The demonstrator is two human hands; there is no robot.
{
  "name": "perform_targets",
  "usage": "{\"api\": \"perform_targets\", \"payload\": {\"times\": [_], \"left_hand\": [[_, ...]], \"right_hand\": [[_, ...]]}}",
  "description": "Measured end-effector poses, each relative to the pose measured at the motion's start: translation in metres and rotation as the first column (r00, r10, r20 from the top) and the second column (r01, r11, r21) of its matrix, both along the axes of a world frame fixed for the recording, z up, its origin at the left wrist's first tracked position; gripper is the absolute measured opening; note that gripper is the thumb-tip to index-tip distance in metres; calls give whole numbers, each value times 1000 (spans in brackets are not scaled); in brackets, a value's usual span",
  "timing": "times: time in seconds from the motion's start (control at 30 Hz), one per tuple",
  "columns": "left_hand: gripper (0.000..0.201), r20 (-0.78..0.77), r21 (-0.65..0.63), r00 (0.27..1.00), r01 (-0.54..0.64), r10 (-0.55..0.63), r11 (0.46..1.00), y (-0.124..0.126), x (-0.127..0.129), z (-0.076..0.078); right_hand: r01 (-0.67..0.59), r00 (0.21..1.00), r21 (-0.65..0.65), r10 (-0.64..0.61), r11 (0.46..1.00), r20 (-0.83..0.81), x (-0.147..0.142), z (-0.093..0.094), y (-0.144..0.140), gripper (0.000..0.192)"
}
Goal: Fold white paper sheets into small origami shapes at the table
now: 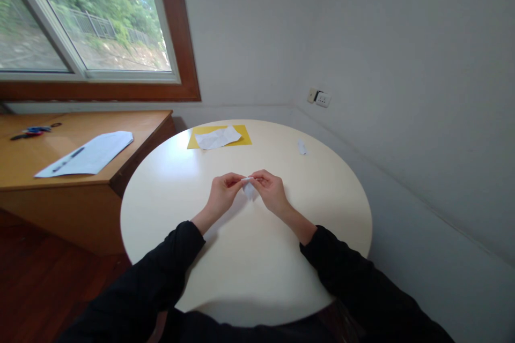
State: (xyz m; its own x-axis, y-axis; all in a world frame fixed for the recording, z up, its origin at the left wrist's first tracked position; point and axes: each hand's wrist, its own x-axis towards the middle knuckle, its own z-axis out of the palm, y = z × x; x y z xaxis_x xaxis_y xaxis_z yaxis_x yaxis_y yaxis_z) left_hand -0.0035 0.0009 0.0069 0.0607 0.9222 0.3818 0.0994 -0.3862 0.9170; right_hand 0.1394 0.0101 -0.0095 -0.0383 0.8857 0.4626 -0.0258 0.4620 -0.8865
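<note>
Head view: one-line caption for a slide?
Both hands, left hand and right hand, pinch a small white paper piece above a round table.

Small folded piece pinched between left hand and right hand: thin white paper, matt, creased. Round table: smooth cream top, satin sheen, window glare seen on left part. Yellow sheet at far side: matt paper or card, with a crumpled white paper laid on it. Small white scrap far right: material cannot be told. Desk at left: varnished wood, semi-gloss, grain visible. White sheet on it: smooth paper. Window frame: brown polished wood. Sleeves: black matt cloth. Wall: matt painted plaster.
</note>
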Motion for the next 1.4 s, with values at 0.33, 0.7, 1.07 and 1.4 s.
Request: {"api": "perform_targets", "payload": {"times": [0.33,0.7,1.07,1.4], "left_hand": [[22,2,-4,1000,13,-13,1000,1,0,-2],[22,3,-25,1000,27,-27,999,-1,0,2],[20,63,-93,998,36,-30,995,-1,-1,3],[14,552,-366,834,261,-18,893,7,-4,1]], "right_hand": [[37,997,25,-39,999,69,1,0,-1,21],[44,994,33,-47,999,97,2,3,-3,22],[36,997,35,-38,999,72,2,1,-2,18],[37,998,-73,-33,997,62,4,-1,-1,26]]}}
